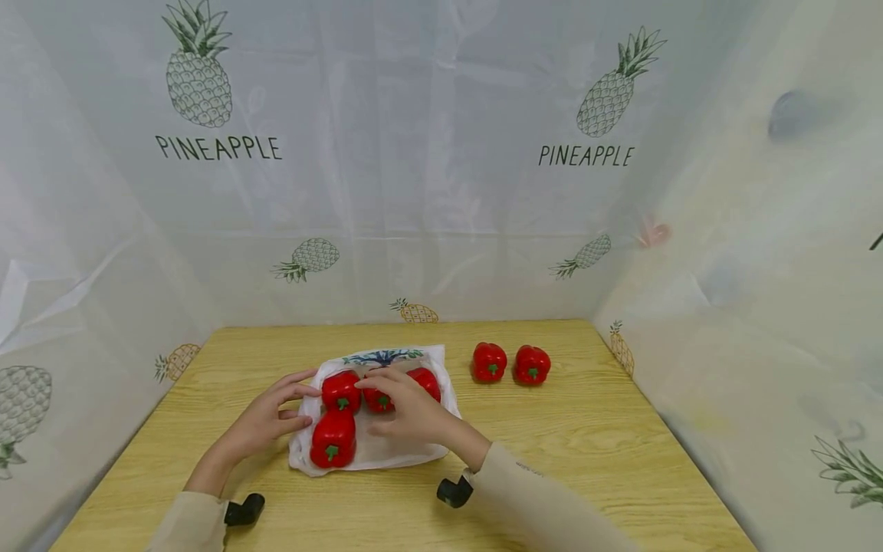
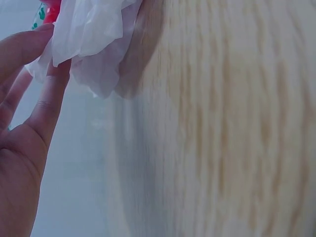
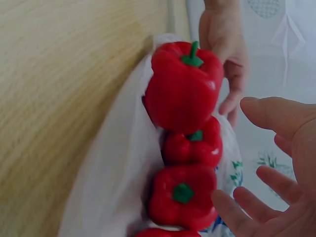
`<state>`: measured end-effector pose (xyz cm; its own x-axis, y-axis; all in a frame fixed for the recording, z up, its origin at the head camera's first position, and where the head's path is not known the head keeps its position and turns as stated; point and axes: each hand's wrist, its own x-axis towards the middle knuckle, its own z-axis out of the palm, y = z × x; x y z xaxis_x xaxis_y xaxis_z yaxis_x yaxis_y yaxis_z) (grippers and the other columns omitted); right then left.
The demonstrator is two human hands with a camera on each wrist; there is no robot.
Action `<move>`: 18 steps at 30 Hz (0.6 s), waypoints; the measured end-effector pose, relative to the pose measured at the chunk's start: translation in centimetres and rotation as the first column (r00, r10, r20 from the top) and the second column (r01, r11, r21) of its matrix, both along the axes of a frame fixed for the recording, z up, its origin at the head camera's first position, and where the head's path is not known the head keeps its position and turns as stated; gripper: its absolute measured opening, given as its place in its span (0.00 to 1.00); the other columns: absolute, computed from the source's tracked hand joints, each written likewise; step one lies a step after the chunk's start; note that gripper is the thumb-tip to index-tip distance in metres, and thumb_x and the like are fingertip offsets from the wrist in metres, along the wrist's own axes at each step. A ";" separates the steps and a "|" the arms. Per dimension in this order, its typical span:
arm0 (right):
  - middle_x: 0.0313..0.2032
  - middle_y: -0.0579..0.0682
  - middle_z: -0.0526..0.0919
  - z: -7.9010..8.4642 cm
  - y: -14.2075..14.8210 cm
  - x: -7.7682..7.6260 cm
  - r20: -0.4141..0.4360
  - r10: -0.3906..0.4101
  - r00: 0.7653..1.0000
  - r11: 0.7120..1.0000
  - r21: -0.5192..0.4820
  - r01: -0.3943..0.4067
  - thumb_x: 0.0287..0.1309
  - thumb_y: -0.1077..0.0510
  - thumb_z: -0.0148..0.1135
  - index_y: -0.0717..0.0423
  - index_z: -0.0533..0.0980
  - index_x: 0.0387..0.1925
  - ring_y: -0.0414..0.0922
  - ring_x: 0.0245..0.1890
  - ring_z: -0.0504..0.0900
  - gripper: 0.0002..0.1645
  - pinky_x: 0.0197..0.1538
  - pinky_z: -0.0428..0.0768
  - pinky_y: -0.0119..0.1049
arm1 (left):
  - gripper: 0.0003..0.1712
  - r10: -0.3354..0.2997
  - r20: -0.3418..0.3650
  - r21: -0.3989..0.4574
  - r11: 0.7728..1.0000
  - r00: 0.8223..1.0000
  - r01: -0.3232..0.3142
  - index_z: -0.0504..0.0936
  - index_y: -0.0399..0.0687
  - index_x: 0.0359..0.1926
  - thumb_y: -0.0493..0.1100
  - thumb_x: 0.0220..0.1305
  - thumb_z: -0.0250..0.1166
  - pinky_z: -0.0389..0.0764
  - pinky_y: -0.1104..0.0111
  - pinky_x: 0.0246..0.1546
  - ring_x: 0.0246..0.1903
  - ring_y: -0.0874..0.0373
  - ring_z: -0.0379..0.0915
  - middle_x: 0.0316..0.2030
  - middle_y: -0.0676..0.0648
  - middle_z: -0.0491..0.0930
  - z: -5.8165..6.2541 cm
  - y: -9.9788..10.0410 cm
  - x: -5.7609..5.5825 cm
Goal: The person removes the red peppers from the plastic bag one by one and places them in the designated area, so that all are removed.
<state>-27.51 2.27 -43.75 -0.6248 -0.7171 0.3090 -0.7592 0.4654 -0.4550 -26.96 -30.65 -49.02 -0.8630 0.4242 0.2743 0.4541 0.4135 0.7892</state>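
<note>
At nine o'clock of the white bag (image 1: 396,452), left hand (image 1: 262,418), spread, touching its edge. Over the bag at three, right hand (image 1: 412,410), spread wide near the four red peppers (image 1: 333,438) on it; cannot tell whether touching. Between two and three, two loose peppers (image 1: 489,359) on the desk (image 1: 586,460). On the curtain (image 1: 414,169), at eleven and past one, "PINEAPPLE" (image 1: 218,148). On the right sleeve (image 1: 552,502), unreadable lettering (image 1: 530,468).

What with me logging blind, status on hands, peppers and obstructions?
Left hand at edge of white bag; right hand above it, fingers spread. Four red peppers bagged, two peppers on table. Right hand partly blocks head view.
</note>
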 end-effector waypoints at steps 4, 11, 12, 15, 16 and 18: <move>0.74 0.53 0.71 -0.6 -0.7 0.2 0.024 0.019 1.000 1.000 -0.004 -0.019 0.63 0.55 0.78 0.49 0.75 0.72 0.46 0.74 0.69 0.37 0.67 0.78 0.33 | 0.23 -0.009 -0.006 0.008 1.000 1.000 0.009 0.82 0.43 0.60 0.32 0.65 0.74 0.88 0.63 0.54 0.68 0.23 0.66 0.79 0.33 0.59 -0.1 0.0 -0.1; 0.73 0.50 0.72 -1.6 -1.8 0.4 0.055 0.029 0.998 1.000 -0.006 -0.029 0.63 0.55 0.78 0.47 0.75 0.72 0.43 0.73 0.69 0.38 0.69 0.78 0.36 | 0.23 -0.020 -0.011 0.013 1.000 1.000 0.020 0.82 0.42 0.60 0.31 0.66 0.73 0.88 0.62 0.54 0.68 0.22 0.66 0.79 0.33 0.58 -0.2 0.0 -0.1; 0.73 0.49 0.72 -1.7 -2.0 0.4 0.053 0.027 0.998 1.000 0.000 -0.027 0.63 0.54 0.78 0.47 0.75 0.72 0.43 0.73 0.70 0.38 0.69 0.78 0.36 | 0.23 -0.018 -0.012 0.011 1.000 1.000 0.018 0.82 0.42 0.61 0.32 0.66 0.74 0.88 0.62 0.54 0.68 0.22 0.67 0.79 0.33 0.58 -0.2 0.0 -0.1; 0.73 0.47 0.73 -2.3 -2.5 0.5 0.056 0.021 0.998 1.000 0.009 -0.022 0.63 0.53 0.78 0.45 0.75 0.72 0.42 0.72 0.70 0.37 0.69 0.77 0.35 | 0.23 -0.013 -0.007 0.007 1.000 1.000 0.014 0.82 0.43 0.61 0.32 0.65 0.74 0.88 0.62 0.54 0.68 0.23 0.67 0.79 0.34 0.58 -0.2 0.0 -0.1; 0.73 0.47 0.73 -2.4 -2.6 0.5 0.063 0.018 0.998 1.000 0.011 -0.019 0.63 0.53 0.78 0.45 0.75 0.72 0.42 0.71 0.71 0.37 0.69 0.77 0.34 | 0.23 -0.013 -0.005 0.008 1.000 1.000 0.013 0.82 0.43 0.61 0.32 0.65 0.74 0.88 0.61 0.54 0.68 0.23 0.67 0.79 0.34 0.58 -0.2 0.0 -0.1; 0.73 0.46 0.73 -2.7 -2.9 0.6 0.067 0.013 0.998 1.000 0.016 -0.014 0.63 0.53 0.78 0.45 0.75 0.71 0.42 0.71 0.71 0.37 0.68 0.77 0.34 | 0.24 -0.013 0.000 0.010 1.000 1.000 0.013 0.82 0.44 0.61 0.33 0.65 0.74 0.88 0.61 0.54 0.68 0.23 0.67 0.79 0.34 0.59 -0.2 0.0 -0.1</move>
